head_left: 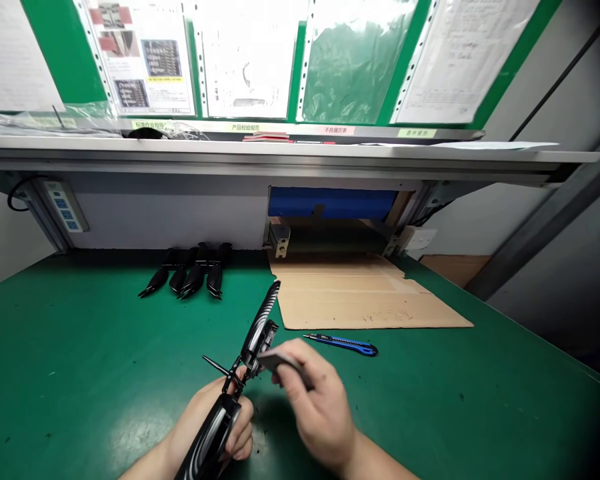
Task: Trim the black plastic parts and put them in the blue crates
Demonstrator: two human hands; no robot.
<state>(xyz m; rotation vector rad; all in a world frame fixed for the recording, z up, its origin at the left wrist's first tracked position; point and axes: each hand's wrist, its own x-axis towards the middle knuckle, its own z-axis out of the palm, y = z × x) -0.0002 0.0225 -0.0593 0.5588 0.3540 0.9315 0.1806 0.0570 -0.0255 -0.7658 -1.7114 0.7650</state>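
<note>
My left hand (220, 417) is wrapped round the lower end of a long glossy black plastic part (254, 337) that points up and away from me, with thin black sprue spikes sticking out near its middle. My right hand (315, 400) is closed on a small dark flat tool (275, 361), whose tip touches the middle of the black part. Both hands hover just above the green table (80, 373).
Several similar black plastic parts (193, 273) lie in a row at the back of the table. A flattened cardboard sheet (360, 297) lies to the right of them, with a blue utility knife (347, 344) just in front. A shelf (280, 157) and power strip (65, 205) are behind.
</note>
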